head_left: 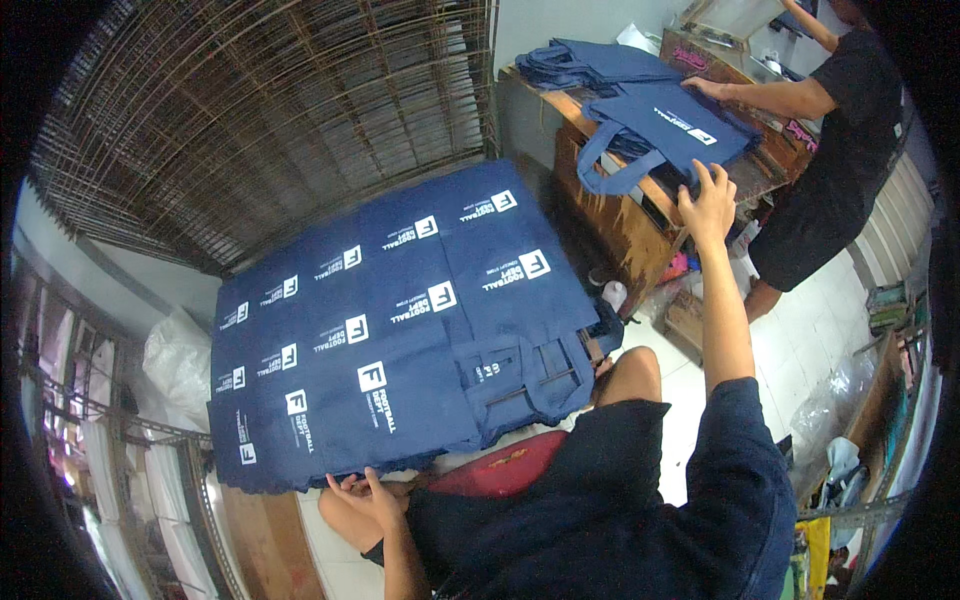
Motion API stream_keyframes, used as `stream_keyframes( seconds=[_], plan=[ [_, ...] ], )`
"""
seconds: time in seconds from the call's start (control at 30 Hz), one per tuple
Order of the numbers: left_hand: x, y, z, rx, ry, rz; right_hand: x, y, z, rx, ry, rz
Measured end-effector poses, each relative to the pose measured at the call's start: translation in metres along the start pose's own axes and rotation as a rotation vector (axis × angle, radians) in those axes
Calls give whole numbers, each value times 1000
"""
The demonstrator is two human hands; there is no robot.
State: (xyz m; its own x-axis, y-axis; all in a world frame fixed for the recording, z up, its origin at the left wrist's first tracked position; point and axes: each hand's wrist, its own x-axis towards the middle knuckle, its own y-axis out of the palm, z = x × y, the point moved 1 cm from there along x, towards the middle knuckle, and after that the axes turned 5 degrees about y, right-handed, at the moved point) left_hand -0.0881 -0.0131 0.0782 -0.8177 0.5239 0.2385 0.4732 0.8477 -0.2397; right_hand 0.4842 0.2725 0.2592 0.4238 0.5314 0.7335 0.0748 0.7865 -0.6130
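Observation:
My right arm stretches out to a wooden table at the upper right. There my right hand, fingers apart and slightly bent, is at the near edge of a navy tote bag with a white print; whether it touches the cloth I cannot tell. The bag lies on a pile, its handle loop hanging over the table edge. Low in front of me, my left hand has its fingers spread beside the near edge of a wide layer of navy tote bags. These lie flat in overlapping rows, white prints up.
A co-worker in black stands at the right, one hand on the bags on the wooden table. Another navy stack lies farther back. Wire racks lean behind the laid-out bags. A red seat is beneath me. Clear plastic sits left.

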Motion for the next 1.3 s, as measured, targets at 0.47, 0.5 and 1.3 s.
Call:
stream_keyframes(
  seconds=[0.47, 0.5, 1.3],
  plan=[
    [-65, 61, -84, -319, 54, 736, 51, -126, 73, 553, -386, -355],
    [-75, 82, -89, -434, -150, 954, 64, -132, 52, 676, -383, -369],
    [15, 120, -209, -1132, -225, 964, -208, -58, -1, 2357, 900, 1251]
  ],
)
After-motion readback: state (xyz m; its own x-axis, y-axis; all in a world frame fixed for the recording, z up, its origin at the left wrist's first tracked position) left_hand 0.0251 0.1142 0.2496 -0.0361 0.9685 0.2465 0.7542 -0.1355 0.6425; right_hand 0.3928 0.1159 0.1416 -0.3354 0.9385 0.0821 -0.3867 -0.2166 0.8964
